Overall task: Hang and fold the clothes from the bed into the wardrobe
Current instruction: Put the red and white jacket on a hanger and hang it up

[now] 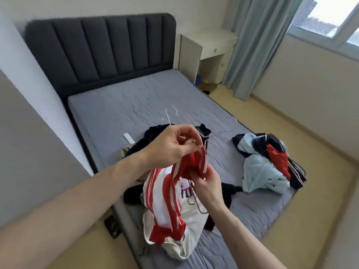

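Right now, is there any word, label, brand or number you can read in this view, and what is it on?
None can be read.
Red and white garment, held by the left hand and right hand: a small print on the front, too blurred to read.
White tag on the mattress: no legible text.

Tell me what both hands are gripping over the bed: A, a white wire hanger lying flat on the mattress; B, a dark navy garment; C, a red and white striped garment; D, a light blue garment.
C: the left hand and right hand both pinch the red and white striped garment, while the light blue garment lies untouched on the grey mattress.
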Tool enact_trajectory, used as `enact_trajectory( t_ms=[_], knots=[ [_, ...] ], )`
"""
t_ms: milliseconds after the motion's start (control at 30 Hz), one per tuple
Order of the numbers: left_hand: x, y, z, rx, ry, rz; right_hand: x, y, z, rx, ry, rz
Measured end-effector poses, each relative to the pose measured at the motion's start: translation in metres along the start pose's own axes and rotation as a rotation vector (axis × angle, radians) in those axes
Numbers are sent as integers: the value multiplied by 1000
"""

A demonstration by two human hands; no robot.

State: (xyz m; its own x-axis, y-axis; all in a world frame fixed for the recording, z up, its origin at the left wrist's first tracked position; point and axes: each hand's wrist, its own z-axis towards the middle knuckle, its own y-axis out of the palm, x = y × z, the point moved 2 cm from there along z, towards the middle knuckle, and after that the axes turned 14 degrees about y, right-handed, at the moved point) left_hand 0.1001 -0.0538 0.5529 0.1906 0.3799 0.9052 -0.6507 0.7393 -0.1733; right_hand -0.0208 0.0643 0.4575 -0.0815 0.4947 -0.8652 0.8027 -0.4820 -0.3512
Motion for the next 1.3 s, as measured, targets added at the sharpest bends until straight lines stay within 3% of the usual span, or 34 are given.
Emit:
enact_trajectory(
  t_ms=[167, 300, 367, 500, 633, 700, 867, 1000, 1167, 1300],
  knots=[
    [34, 1, -43, 288, -67, 98, -26, -39, -23, -215, -193, -91],
    [25, 22, -124, 695, -231, 131, -60, -55, -47, -247, -297, -16],
    [17, 48, -181, 804, -358, 243, -79, -58, -63, -290, -319, 25],
    [-6, 130, -293, 637, -656, 287, -115, -52, -104, -380, -367, 98],
    [-26, 194, -352, 57, -929, 386, -144, -35, -147, -466, -337, 222],
    [-35, 208, -352, -8, -984, 383, -156, -26, -167, -493, -283, 298],
    [-22, 191, -298, 375, -917, 402, -182, -6, -212, -531, -158, 440],
    [-9, 143, -296, 638, -863, 657, -197, 0, -244, -540, -125, 553],
    [13, 82, -334, 788, -816, 762, -198, -13, -254, -497, -237, 546],
    [49, 22, -376, 808, -795, 717, -172, -39, -229, -308, -378, 351]
  ],
)
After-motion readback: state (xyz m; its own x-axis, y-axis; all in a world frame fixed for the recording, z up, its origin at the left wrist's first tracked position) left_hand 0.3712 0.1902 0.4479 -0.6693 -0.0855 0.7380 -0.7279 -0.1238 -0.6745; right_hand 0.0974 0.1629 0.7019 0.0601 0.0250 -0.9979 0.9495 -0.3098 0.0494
